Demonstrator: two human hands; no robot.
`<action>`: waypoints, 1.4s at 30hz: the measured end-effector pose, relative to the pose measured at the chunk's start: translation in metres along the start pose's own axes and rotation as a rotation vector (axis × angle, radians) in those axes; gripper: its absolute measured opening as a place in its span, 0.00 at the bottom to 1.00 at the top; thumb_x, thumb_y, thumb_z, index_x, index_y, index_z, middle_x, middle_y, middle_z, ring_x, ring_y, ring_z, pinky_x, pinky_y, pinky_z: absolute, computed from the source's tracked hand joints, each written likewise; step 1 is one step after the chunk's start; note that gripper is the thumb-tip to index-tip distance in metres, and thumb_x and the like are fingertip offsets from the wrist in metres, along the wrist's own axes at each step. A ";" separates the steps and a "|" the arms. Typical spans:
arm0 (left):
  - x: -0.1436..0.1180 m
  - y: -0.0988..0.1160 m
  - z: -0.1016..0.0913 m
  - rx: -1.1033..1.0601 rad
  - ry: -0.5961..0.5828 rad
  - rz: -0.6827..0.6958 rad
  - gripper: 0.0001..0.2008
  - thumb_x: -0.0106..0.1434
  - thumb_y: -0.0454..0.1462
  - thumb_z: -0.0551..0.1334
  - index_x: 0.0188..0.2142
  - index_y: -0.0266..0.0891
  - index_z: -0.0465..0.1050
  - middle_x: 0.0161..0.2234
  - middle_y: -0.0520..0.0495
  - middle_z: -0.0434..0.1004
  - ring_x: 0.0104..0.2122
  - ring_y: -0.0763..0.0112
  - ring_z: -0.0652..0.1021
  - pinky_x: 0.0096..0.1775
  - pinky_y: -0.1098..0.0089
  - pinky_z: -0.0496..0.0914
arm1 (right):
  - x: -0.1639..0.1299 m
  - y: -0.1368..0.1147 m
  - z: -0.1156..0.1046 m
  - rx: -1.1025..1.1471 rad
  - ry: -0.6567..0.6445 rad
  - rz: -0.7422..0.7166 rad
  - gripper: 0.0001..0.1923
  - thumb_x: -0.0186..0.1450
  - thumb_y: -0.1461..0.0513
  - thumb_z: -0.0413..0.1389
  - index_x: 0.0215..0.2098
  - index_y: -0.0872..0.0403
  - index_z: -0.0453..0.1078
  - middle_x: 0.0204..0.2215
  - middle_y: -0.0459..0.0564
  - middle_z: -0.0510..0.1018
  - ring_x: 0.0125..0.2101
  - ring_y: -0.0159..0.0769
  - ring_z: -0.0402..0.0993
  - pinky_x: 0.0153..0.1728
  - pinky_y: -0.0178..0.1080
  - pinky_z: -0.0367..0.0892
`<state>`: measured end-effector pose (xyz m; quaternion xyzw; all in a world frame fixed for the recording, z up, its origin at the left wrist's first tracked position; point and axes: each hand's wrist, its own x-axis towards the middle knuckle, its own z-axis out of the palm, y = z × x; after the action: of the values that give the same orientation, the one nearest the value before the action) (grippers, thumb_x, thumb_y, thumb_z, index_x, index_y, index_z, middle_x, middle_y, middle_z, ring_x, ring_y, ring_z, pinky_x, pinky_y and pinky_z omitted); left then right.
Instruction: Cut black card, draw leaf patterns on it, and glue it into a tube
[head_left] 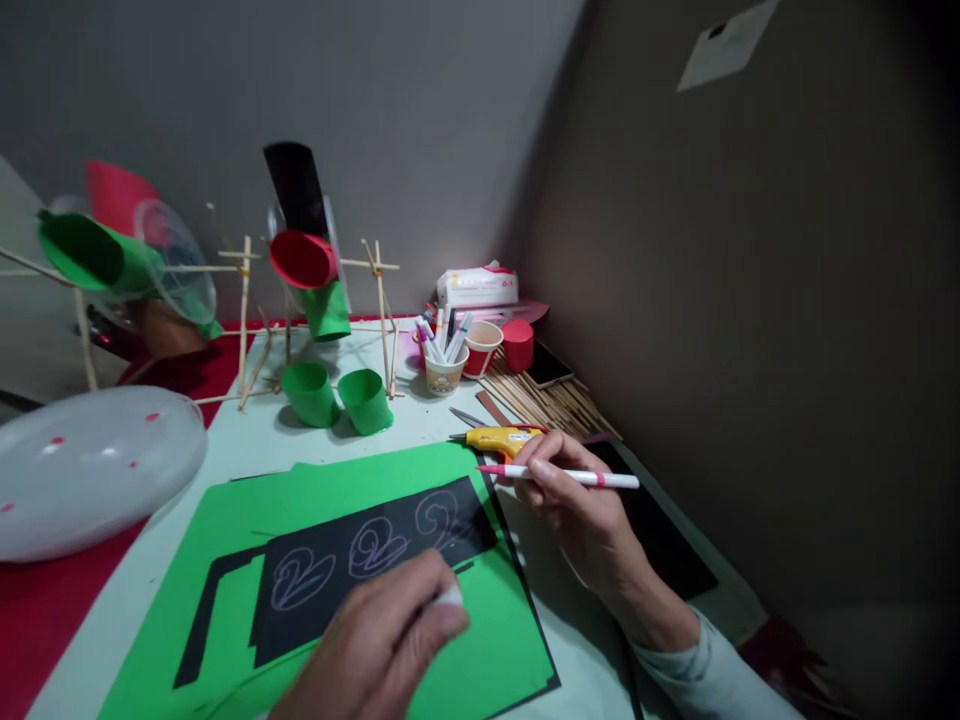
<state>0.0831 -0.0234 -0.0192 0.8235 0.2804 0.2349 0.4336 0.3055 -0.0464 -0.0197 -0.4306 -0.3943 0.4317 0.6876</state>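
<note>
My right hand [581,505] grips a white felt-tip marker [559,476] with a pink tip and a pink band, its tip pointing left above the sheets. My left hand [382,640] is closed over the front of the black paper strip, with a small white object [448,597] partly showing between thumb and fingers. The black paper strip [300,640] bears three looping, swan-like outlines in pale line. Beneath it lies a green sheet [480,660] over black paper. Just behind my right hand is a yellow hot glue gun [495,438], beside scissors [466,416].
Green paper cups [365,402] stand near a stick frame [244,320] bearing coloured paper tubes. Behind are a cup of markers [446,376], a red-and-white cup [482,350], wooden sticks [555,408] and a phone [549,366]. A balloon [97,470] lies left; a wall [735,330] rises right.
</note>
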 end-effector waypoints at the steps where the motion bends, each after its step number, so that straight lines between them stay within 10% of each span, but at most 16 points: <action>1: 0.004 0.008 -0.010 -0.153 -0.005 -0.121 0.16 0.72 0.46 0.52 0.30 0.42 0.66 0.22 0.56 0.62 0.22 0.74 0.66 0.26 0.74 0.62 | 0.000 -0.001 -0.001 -0.003 0.004 -0.006 0.09 0.62 0.60 0.65 0.26 0.54 0.72 0.27 0.45 0.73 0.28 0.31 0.67 0.30 0.34 0.62; 6: 0.017 0.032 -0.041 -0.567 0.072 -0.299 0.17 0.64 0.51 0.62 0.31 0.40 0.68 0.21 0.60 0.55 0.19 0.79 0.55 0.20 0.77 0.51 | 0.001 -0.010 0.004 0.034 -0.001 -0.007 0.06 0.60 0.60 0.67 0.32 0.52 0.76 0.36 0.47 0.77 0.36 0.33 0.73 0.36 0.33 0.67; 22: 0.019 0.042 -0.084 -0.861 0.294 -0.137 0.21 0.55 0.53 0.71 0.32 0.39 0.68 0.17 0.55 0.76 0.08 0.83 0.66 0.12 0.85 0.58 | 0.026 -0.088 0.105 0.027 -0.245 -0.320 0.15 0.70 0.57 0.58 0.27 0.54 0.68 0.25 0.43 0.73 0.22 0.25 0.66 0.22 0.29 0.61; 42: 0.017 0.037 -0.079 -0.825 0.211 -0.139 0.16 0.62 0.49 0.66 0.33 0.39 0.69 0.19 0.54 0.77 0.11 0.85 0.67 0.13 0.86 0.59 | 0.024 -0.079 0.107 -0.142 -0.331 -0.305 0.13 0.69 0.56 0.58 0.28 0.52 0.70 0.25 0.45 0.73 0.22 0.29 0.69 0.21 0.34 0.63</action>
<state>0.0556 0.0164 0.0554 0.5318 0.2607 0.3807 0.7102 0.2349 -0.0176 0.0924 -0.3365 -0.5916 0.3588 0.6388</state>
